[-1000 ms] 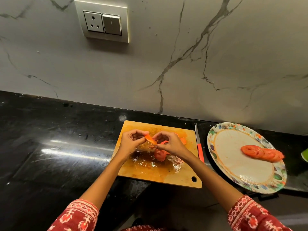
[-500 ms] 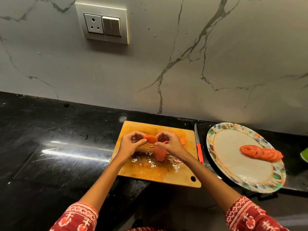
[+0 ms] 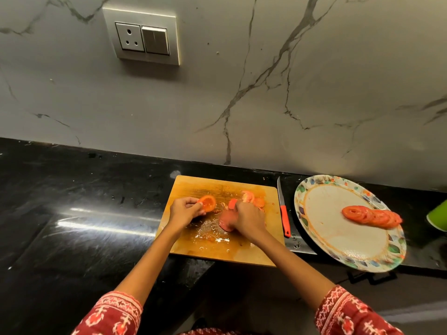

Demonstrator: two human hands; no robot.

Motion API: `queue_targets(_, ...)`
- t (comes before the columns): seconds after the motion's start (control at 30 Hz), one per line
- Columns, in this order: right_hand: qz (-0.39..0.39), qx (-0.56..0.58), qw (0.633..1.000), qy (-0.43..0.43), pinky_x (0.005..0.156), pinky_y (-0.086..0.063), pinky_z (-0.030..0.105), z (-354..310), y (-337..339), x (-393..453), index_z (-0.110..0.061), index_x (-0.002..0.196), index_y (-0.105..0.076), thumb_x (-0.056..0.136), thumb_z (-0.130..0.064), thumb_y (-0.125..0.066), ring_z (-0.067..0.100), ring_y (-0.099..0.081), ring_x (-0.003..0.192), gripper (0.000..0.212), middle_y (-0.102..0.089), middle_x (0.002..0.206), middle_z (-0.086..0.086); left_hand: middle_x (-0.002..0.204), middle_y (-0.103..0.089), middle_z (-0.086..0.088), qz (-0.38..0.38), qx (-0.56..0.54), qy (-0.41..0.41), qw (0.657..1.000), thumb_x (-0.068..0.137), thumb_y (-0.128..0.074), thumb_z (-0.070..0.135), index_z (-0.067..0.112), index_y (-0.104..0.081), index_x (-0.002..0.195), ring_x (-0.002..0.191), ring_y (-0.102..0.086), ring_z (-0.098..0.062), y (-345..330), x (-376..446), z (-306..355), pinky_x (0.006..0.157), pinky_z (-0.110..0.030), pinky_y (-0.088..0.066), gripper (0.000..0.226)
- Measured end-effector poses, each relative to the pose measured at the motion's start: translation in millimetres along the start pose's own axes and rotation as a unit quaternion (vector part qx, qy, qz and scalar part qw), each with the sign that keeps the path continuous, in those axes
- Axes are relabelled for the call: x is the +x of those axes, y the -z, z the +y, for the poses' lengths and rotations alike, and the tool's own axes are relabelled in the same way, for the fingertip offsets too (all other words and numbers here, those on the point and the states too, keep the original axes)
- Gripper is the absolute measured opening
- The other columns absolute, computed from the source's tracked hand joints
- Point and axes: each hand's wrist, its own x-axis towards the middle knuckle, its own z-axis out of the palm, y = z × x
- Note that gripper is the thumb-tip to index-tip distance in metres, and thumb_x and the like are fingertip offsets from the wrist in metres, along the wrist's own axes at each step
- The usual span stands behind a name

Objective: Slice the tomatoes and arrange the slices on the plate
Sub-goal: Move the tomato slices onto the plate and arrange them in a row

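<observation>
A wet wooden cutting board [image 3: 242, 252] lies on the black counter. My left hand [image 3: 185, 211] pinches a round tomato slice [image 3: 208, 203] upright over the board's left part. My right hand [image 3: 246, 217] is lower, fingers closed around tomato pieces [image 3: 226, 221] on the board. More cut tomato [image 3: 252, 198] lies at the board's far right. A patterned plate [image 3: 314, 192] to the right carries a row of overlapping tomato slices [image 3: 372, 216]. A red-handled knife [image 3: 285, 220] rests between board and plate.
A green cup [image 3: 439, 216] shows at the right edge. The plate overhangs the counter's front edge. A marble wall with a socket panel [image 3: 142, 36] rises behind. Bare black counter [image 3: 72, 201] stretches to the left.
My hands have drawn apart: the left keeps the slice and has shifted left, the right has dropped onto the tomato pieces on the board.
</observation>
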Motion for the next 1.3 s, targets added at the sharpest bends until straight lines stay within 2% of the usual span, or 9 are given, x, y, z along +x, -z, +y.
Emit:
queue_targets(0.1,0.001,0.048,0.999,-0.014,0.080,-0.052,0.035,-0.1,-1.4,0.3,-0.013,0.091,-0.059,0.081,-0.020,-0.070,0.019,-0.061,0.087,0.016,-0.064,0.091,0.003,0.085,-0.067,-0.008,-0.001,0.002,-0.014,1.000,0.086,-0.059,0.001,0.001,-0.066,0.096,0.074,-0.066,-0.014,-2.9,-1.9,0.3,0.063,-0.016,-0.055,0.012)
queue_targets(0.23,-0.041,0.178,0.983,-0.021,0.058,-0.043,0.018,6.1,11.5,4.9,-0.018,0.072,-0.055,0.080,-0.009,-0.070,0.005,-0.052,0.068,0.019,-0.054,0.073,-0.006,0.090,-0.066,-0.007,-0.021,0.002,-0.005,1.000,0.086,-0.059,0.002,0.004,-0.066,0.095,0.079,-0.064,-0.015,-6.7,-3.5,3.6,0.061,-0.016,-0.055,0.012)
queue_targets(0.4,-0.093,0.382,0.918,-0.056,0.057,-0.054,0.020,26.9,38.7,11.8,-0.004,0.090,-0.061,0.083,-0.004,-0.067,0.016,-0.065,0.081,0.010,-0.062,0.091,0.007,0.087,-0.069,-0.006,-0.002,0.027,-0.038,0.999,0.087,-0.061,0.008,0.016,-0.068,0.085,0.077,-0.065,-0.016,-13.6,-2.2,8.9,0.069,-0.023,-0.054,0.011)
queue_targets(0.53,-0.123,0.458,0.878,-0.059,0.058,-0.057,0.021,50.8,58.8,11.5,-0.006,0.088,-0.058,0.087,0.000,-0.061,0.015,-0.066,0.071,0.007,-0.063,0.087,0.010,0.089,-0.069,-0.005,-0.013,0.008,-0.033,0.999,0.086,-0.061,0.010,0.013,-0.068,0.093,0.079,-0.067,-0.016,-28.3,-3.8,15.6,0.067,-0.022,-0.055,0.010)
queue_targets(0.67,-0.122,0.493,0.859,-0.059,0.058,-0.057,0.020,75.1,80.1,4.4,-0.006,0.082,-0.059,0.088,0.003,-0.058,0.016,-0.065,0.068,0.011,-0.061,0.080,0.010,0.093,-0.069,-0.007,-0.038,-0.009,-0.022,0.999,0.085,-0.062,0.009,0.012,-0.066,0.100,0.084,-0.068,-0.021,-50.2,-7.6,26.3,0.070,-0.030,-0.057,0.016)
queue_targets(0.87,-0.080,0.505,0.856,-0.076,0.054,-0.055,0.017,125.5,106.5,-10.4,-0.003,0.085,-0.057,0.088,0.007,-0.055,0.012,-0.065,0.058,0.011,-0.060,0.079,0.013,0.094,-0.068,-0.010,-0.071,-0.015,-0.035,0.997,0.084,-0.063,0.006,0.005,-0.063,0.102,0.085,-0.068,-0.021,-105.3,-12.7,39.3,0.064,-0.025,-0.058,0.018)
queue_targets(1.0,-0.049,0.497,0.860,-0.101,0.056,-0.056,0.019,165.8,117.3,-25.6,-0.004,0.083,-0.056,0.087,0.010,-0.054,0.010,-0.065,0.055,0.015,-0.059,0.077,0.013,0.082,-0.068,-0.009,-0.095,-0.012,-0.035,0.995,0.085,-0.063,0.006,0.008,-0.063,0.092,0.065,-0.064,-0.016,-151.7,-17.6,40.1,0.047,-0.020,-0.050,0.007)
queue_targets(1.2,0.018,0.493,0.853,-0.169,0.057,-0.056,0.019,232.6,136.8,-40.3,-0.002,0.086,-0.059,0.086,0.008,-0.057,0.017,-0.061,0.068,0.010,-0.059,0.081,0.014,0.081,-0.067,-0.008,-0.148,-0.025,-0.041,0.988,0.083,-0.063,0.001,0.012,-0.065,0.083,0.075,-0.063,-0.016,-223.3,-18.1,39.5,0.067,-0.022,-0.053,0.011)
queue_targets(1.3,0.041,0.465,0.860,-0.204,0.059,-0.057,0.020,265.0,144.0,-41.2,-0.001,0.089,-0.061,0.086,0.008,-0.057,0.019,-0.062,0.076,0.010,-0.060,0.093,0.017,0.079,-0.066,-0.011,-0.171,-0.030,-0.034,0.984,0.083,-0.063,0.000,0.004,-0.065,0.090,0.067,-0.063,-0.015,-250.6,-16.9,37.6,0.059,-0.017,-0.052,0.008)
